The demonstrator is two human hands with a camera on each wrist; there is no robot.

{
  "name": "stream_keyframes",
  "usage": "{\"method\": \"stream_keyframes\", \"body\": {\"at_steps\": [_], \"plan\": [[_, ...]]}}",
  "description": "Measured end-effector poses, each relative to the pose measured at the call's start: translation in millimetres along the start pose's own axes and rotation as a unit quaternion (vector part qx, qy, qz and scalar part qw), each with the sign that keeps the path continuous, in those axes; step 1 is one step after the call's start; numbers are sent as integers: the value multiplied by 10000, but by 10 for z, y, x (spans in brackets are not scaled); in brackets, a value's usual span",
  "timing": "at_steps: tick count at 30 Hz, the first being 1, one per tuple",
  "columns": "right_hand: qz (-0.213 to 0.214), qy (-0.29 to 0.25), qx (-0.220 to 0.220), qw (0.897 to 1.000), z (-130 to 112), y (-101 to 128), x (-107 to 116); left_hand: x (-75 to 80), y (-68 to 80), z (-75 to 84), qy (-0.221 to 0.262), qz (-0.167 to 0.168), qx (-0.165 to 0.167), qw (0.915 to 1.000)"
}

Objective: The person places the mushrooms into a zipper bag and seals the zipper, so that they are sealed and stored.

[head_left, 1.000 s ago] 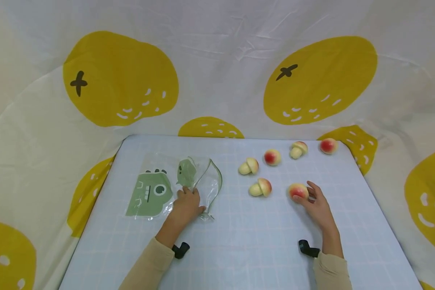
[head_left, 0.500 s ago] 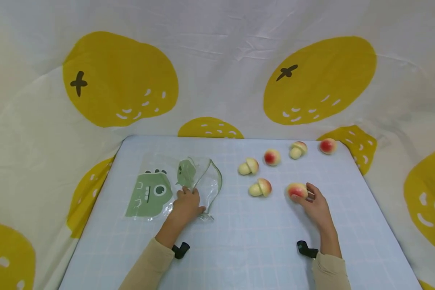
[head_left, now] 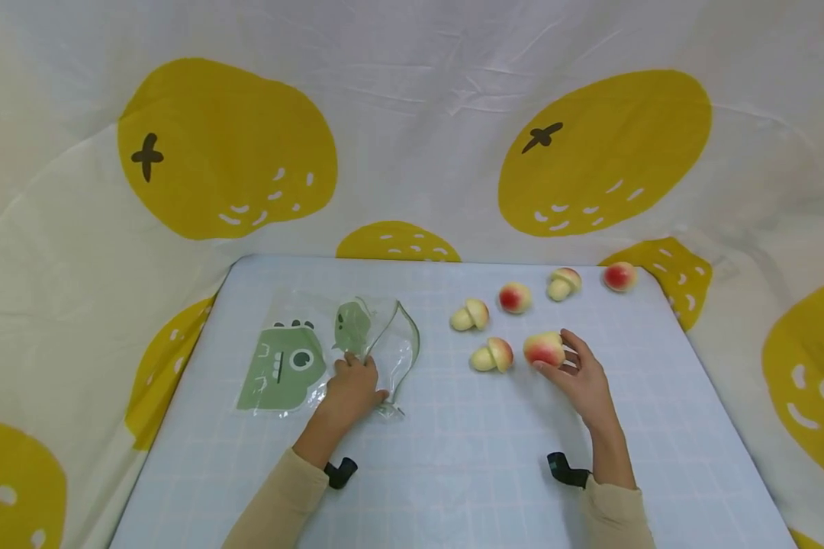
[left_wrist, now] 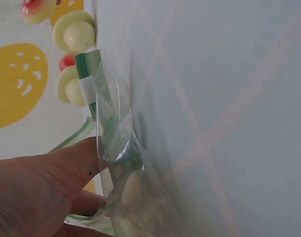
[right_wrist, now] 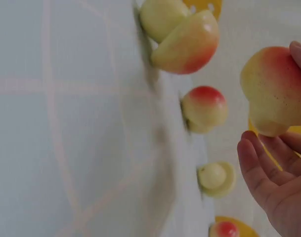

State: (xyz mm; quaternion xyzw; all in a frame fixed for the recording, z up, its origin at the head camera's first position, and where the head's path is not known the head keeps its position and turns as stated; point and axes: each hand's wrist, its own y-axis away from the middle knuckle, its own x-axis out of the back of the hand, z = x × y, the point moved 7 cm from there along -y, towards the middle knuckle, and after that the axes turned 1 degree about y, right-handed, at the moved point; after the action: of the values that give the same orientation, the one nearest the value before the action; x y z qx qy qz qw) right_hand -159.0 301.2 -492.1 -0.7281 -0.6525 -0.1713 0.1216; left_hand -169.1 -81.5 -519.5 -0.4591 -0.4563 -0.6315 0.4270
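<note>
**Pale gridded worktop: bag and toy mushrooms**

Pale gridded worktop (head_left: 453,457) carries a clear bag (head_left: 378,347), mouth open, nothing visibly inside. Left hand (head_left: 350,389) pinches its edge; only the wrist view shows the thumb on plastic. Right hand (head_left: 580,377), right of the bag, grips a mushroom (head_left: 544,349) clear of the surface.

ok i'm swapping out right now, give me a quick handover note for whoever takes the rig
Left hand: pinches the mouth of the clear dinosaur bag, holding it open on the table.
Right hand: has one toy mushroom in its grip, lifted off the table.
Done: nothing visible inside the bag.
Left: the held mushroom, plus five loose mushrooms on the table.
</note>
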Motion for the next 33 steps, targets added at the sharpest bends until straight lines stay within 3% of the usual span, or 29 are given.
{"method": "stream_keyframes", "body": {"at_steps": [7,15,24,33], "plan": [[-305,-131,676,9972,-341,11,-257,16,1,6,4,0,-1,10000],[-675,-460,1432,9863,-597,-3,-610,15,17,1,36,-41,44,10000],[-1230,-430,1601,9784,-1064,122,-959,16,19,8,29,-18,17,10000],[-1324,-536,1889,9716,-1164,79,-1151,34,14,25,-27,-3,-1,10000]]}}
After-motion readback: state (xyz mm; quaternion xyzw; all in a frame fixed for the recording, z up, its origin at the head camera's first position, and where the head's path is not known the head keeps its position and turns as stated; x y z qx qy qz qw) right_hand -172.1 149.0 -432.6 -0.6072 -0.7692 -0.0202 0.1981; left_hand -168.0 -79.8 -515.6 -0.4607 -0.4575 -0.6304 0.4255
